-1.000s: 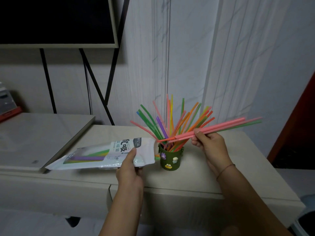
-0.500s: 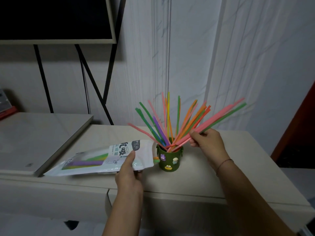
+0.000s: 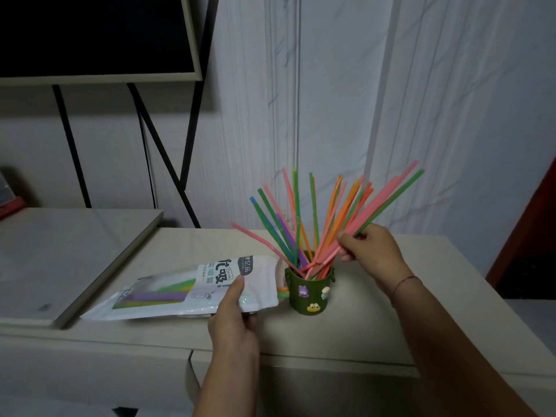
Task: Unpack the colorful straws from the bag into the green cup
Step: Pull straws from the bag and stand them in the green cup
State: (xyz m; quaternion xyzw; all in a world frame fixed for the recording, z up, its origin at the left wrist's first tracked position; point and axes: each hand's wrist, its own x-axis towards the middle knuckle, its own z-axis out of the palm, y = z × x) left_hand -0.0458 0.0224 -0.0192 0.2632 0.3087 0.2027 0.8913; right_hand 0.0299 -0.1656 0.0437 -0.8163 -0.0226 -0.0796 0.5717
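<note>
Straws (image 3: 296, 212): most are stood in the green cup (image 3: 311, 293), fanned out in all directions above its rim; pink, orange, green, purple and one blue-tipped are seen.

Head view: a small bunch of pink and green straws (image 3: 388, 197) is gripped by the right hand (image 3: 373, 251), fingers curled round it at mid-length; the bunch is tilted up and to the right, its lower ends reaching into the cup mouth among the others; a thin red cord (image 3: 404, 284) is worn on that wrist.

The cup is set upright on the pale cabinet top (image 3: 391, 320), small cartoon figures stuck on its side.

The bag (image 3: 186, 290) is laid flat just left of the cup, mouth towards it; purple and green straws are seen through its clear window; an orange and green end is seen at the mouth, between bag and cup. The bag's near corner is pinched by the left hand (image 3: 233, 323), thumb on top, fingers tucked under.

A flat grey slab (image 3: 60, 260) is laid on the cabinet at far left, the bag's far end beside its edge; a dark screen (image 3: 90, 34) on a black stand (image 3: 162, 152) is placed behind; white panelled wall at the back.
</note>
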